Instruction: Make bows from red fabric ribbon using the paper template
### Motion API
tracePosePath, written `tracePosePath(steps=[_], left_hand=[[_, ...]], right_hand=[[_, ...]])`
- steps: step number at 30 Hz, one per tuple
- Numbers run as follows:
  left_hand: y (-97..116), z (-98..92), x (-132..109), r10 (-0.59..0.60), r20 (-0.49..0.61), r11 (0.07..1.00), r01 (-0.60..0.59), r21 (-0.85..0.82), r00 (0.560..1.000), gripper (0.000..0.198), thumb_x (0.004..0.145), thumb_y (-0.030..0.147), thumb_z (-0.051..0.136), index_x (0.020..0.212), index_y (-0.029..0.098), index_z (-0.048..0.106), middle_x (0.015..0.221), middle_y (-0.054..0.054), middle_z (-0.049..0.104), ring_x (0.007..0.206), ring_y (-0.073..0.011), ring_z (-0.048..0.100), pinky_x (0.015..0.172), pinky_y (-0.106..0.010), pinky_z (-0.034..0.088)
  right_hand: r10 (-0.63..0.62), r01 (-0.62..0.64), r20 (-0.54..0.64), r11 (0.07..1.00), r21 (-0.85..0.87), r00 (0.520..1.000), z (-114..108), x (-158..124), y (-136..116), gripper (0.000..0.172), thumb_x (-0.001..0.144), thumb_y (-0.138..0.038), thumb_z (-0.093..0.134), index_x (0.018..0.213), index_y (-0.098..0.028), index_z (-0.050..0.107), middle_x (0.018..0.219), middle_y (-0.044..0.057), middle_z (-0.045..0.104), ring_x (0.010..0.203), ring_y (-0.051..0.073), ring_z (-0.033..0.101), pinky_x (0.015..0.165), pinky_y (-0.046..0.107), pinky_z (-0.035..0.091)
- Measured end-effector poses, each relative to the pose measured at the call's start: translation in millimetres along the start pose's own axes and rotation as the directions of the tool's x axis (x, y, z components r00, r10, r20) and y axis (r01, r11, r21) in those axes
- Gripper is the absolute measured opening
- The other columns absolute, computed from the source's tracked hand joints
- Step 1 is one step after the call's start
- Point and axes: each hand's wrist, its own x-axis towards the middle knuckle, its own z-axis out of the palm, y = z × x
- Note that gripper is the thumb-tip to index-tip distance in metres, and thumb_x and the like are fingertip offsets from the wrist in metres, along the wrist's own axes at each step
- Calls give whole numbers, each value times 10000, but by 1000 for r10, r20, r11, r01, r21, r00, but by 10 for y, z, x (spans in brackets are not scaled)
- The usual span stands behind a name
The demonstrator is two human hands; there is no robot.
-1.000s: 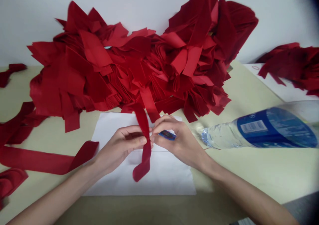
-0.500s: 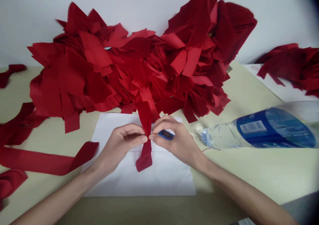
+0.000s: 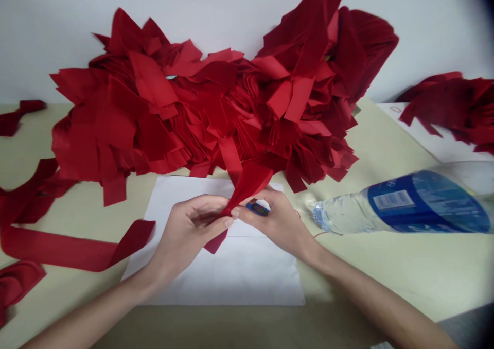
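Between my hands is a red ribbon strip, gathered narrow at its middle. Its wide upper part fans toward the upper right, and a short tail hangs at the lower left. My left hand pinches the gathered middle with thumb and fingers. From the other side my right hand grips the same spot, its thumb tip touching the left thumb. A small blue object with a dark middle shows beside my right fingers; I cannot tell whether it lies on the paper. Both hands are over a white paper sheet.
A large heap of red ribbon pieces stands behind the paper against the wall. More ribbon strips lie at the left. At the right a water bottle lies on its side, with another red pile on paper beyond it.
The ribbon's upper part has tilted from nearly upright to the upper right, and its lower tail has swung left. Both hands still pinch its middle.
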Motion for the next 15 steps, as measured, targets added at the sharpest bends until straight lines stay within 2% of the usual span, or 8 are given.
tracePosePath(steps=[2,5,8,11,13,15], left_hand=[[25,8,-3,2,13,1000,-3,25,1000,130,714,213,715,833,189,669,844,-10,697,806,-164,642,727,-255,526],[33,8,0,-6,8,996,5,90,1000,85,748,258,680,797,195,650,738,4,660,669,-145,617,611,-254,510],[-7,-8,13,46,-47,982,-36,186,998,49,751,240,655,760,200,629,704,10,633,616,-140,592,534,-249,469],[-62,-24,17,188,-81,928,-151,341,979,76,733,149,618,778,209,609,745,11,642,680,-152,594,591,-256,463],[-77,-40,19,281,-56,858,-225,463,958,123,733,117,588,804,216,609,789,6,660,722,-162,600,655,-270,467],[-54,-85,36,295,2,802,-249,543,955,173,736,142,602,883,229,625,881,-4,678,766,-174,609,713,-287,472]], right_hand=[[-5,4,-9,1000,-20,1000,11,-13,-11,47,786,-233,631,750,-211,653,792,-22,644,764,139,562,703,281,429],[6,-6,31,1000,-12,999,14,-9,-31,73,797,-207,592,745,-203,644,766,-27,630,725,129,547,685,276,422],[66,-76,100,993,93,993,-29,0,-44,48,752,-228,641,779,-192,622,783,-17,621,738,134,557,679,278,436],[138,-206,212,915,346,968,-107,-7,-36,231,689,-258,719,876,-189,602,848,6,626,784,147,591,707,291,472],[164,-257,234,852,457,958,-154,-19,-12,216,720,-296,705,871,-185,597,811,7,628,741,133,595,681,279,482],[204,-268,184,841,470,962,-193,-28,28,173,758,-321,679,814,-177,602,732,-1,624,667,112,579,634,253,475]])
